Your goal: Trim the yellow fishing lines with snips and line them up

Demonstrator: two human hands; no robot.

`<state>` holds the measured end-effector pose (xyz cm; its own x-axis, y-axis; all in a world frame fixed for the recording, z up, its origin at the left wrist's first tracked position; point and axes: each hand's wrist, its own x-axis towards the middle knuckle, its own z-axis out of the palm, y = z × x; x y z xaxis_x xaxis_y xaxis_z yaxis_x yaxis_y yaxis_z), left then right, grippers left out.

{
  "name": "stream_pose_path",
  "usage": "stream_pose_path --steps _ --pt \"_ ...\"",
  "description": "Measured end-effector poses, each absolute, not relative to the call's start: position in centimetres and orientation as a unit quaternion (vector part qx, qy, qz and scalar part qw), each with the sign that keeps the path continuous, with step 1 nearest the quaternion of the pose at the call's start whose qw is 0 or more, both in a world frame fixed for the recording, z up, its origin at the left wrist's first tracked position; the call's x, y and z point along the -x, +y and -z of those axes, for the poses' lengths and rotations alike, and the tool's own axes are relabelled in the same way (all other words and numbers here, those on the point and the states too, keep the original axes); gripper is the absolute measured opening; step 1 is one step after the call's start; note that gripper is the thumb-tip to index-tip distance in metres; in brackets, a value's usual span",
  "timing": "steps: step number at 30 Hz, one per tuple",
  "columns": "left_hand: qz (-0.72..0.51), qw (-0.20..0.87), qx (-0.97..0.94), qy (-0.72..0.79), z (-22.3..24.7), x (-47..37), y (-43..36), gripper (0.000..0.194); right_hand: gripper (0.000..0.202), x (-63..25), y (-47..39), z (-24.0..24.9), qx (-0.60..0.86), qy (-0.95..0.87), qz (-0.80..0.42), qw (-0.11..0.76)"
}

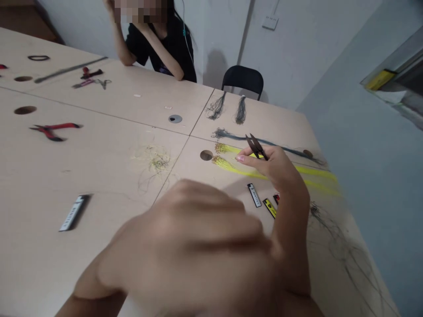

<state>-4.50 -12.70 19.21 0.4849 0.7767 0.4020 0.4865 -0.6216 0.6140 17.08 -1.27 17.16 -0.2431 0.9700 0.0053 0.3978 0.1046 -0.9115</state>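
Note:
Close to the camera, my left hand (194,237) fills the lower middle, blurred, with its fingers curled in; anything inside them is hidden. My right hand (261,159) is over the table on the right, holding small black thread snips (256,146) whose blades point up and away. Its thumb and fingertip pinch together near the ends of two yellow thread bundles (228,164), which lie partly behind the hand. Just beyond runs a dark grey thread bundle (238,135).
Red-handled pliers (54,131), a tangle of loose threads (157,160) and a labelled blade case (74,213) lie leftward on the table (109,163). More small cases (254,195) sit near my right wrist. A person (161,48) leans on the far edge beside a black chair (243,79).

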Motion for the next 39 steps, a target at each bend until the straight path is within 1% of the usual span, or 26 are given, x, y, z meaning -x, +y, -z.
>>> stream_pose_path --steps 1,2,5,7,11,15,21,27,39 --pt "-0.324 0.189 -0.865 0.334 -19.7 4.3 -11.1 0.01 0.023 -17.1 -1.3 -17.2 0.509 -0.662 -0.435 0.336" --pt "-0.327 0.182 -0.86 0.346 -20.0 4.1 -9.5 0.005 0.024 -17.1 -1.2 -17.1 0.505 -0.661 -0.442 0.336" --pt "-0.302 0.181 -0.827 0.439 -19.8 3.5 -5.3 0.019 0.025 -17.1 -1.1 -17.0 0.503 -0.659 -0.447 0.337" --pt "-0.285 0.178 -0.814 0.474 -19.0 3.3 -3.6 0.02 0.024 -17.0 -1.1 -16.9 0.498 -0.662 -0.444 0.342" --pt "-0.301 0.189 -0.803 0.478 -17.9 3.3 -2.9 0.016 0.022 -16.9 -1.0 -17.0 0.49 -0.66 -0.453 0.344" --pt "-0.321 0.2 -0.797 0.471 -18.0 3.3 -3.1 0.016 0.022 -16.9 -1.2 -17.2 0.48 -0.662 -0.46 0.345" --pt "-0.348 0.221 -0.779 0.472 -18.1 3.4 -2.8 0.017 0.024 -16.9 -1.3 -17.5 0.464 -0.686 -0.46 0.319" --pt "-0.354 0.254 -0.755 0.49 -18.1 3.5 -2.4 0.018 0.017 -16.9 -0.8 -16.8 0.467 -0.658 -0.463 0.367" --pt "-0.397 0.322 -0.69 0.512 -16.6 2.5 -1.6 0.023 0.02 -14.8 -0.7 -16.2 0.502 -0.532 -0.51 0.453"
